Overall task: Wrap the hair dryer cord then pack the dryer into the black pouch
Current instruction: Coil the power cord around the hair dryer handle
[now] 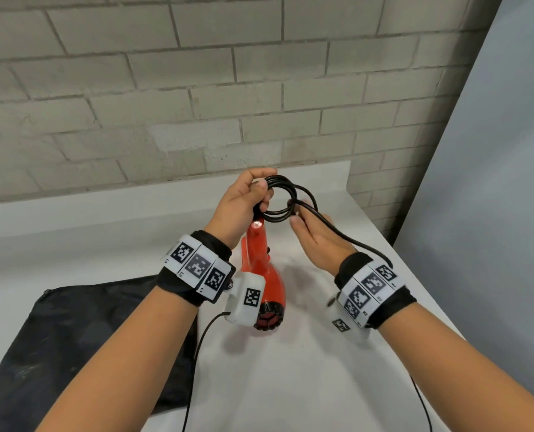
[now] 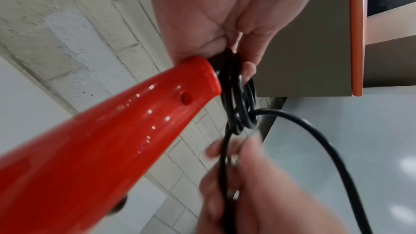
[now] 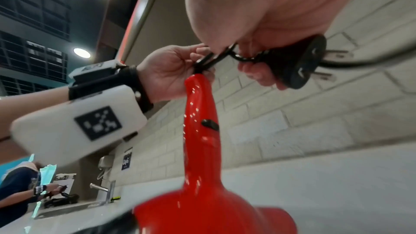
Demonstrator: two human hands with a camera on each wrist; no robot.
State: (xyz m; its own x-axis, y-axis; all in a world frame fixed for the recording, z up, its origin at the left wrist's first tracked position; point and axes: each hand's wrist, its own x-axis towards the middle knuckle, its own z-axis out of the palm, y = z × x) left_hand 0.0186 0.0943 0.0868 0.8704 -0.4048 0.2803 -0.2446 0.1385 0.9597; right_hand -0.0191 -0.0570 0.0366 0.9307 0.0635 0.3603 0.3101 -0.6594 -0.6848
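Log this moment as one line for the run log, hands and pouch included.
left hand: holds coiled cord at red dryer handle end | right hand: holds plug | black pouch: flat on table, not yet used

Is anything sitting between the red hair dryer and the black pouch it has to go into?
Nothing visible does. The red hair dryer hangs from the left hand just right of the flat black fabric pouch on the white counter; the pouch's opening isn't discernible.

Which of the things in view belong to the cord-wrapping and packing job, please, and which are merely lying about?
Job:
red hair dryer
coiled black cord
plug
black pouch

Lying about:
faucet
sink
thin black cables
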